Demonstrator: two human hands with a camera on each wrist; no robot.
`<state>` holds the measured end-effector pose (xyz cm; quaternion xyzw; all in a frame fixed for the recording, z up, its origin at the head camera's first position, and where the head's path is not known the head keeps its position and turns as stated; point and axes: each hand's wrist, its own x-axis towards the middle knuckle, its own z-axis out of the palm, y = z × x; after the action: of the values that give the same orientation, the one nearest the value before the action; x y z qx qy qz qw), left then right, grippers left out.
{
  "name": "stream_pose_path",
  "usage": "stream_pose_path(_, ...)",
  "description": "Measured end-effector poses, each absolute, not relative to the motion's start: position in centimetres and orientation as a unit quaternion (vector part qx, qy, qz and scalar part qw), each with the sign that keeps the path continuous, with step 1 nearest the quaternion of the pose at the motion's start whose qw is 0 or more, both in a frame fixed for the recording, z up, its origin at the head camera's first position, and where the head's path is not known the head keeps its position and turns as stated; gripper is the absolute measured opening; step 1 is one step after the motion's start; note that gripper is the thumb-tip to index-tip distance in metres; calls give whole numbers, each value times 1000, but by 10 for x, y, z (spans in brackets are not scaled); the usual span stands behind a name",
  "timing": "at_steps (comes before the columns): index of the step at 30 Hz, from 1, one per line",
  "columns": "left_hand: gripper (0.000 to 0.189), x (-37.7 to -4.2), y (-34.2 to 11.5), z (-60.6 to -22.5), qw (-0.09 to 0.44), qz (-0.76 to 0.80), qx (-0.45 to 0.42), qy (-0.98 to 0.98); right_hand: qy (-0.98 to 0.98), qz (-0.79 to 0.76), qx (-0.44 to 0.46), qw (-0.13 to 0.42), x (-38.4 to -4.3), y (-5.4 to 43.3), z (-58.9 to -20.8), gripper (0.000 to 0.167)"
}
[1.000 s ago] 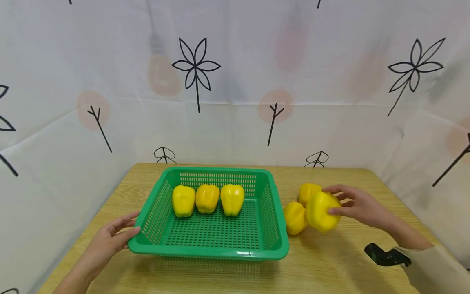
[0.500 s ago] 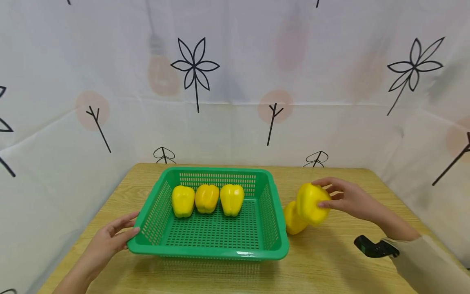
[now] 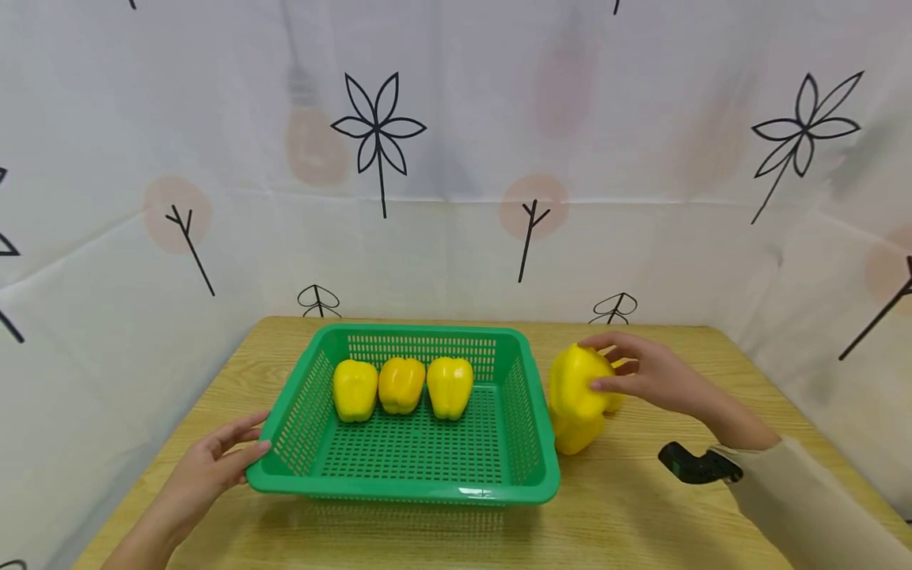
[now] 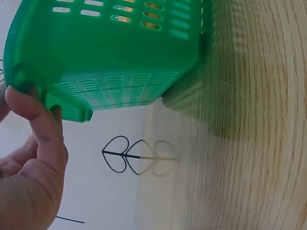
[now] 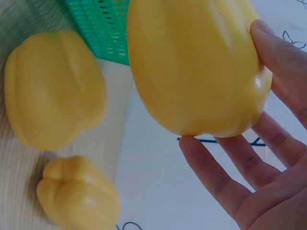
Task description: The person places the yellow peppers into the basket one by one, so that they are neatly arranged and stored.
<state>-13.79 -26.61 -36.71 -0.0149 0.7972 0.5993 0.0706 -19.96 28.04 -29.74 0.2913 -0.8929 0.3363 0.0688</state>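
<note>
Where the right hand (image 3: 654, 375) pinches — a pepper (image 3: 574, 382) hangs.

The head view is bright and evenly lit, with white glare on the green basket (image 3: 406, 489) at lower centre and soft shadow on the table (image 3: 627, 507) at lower right. The 2 wrist views are dimmer; highlights mark the uppermost pepper (image 5: 196, 72) in the right one.
</note>
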Motion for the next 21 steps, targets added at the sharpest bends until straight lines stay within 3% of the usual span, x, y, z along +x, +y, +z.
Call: stream_pose_path(21,62,-140,-267,-369,72,597,-18,799,-872,361,328,49,-217,238,-291,44)
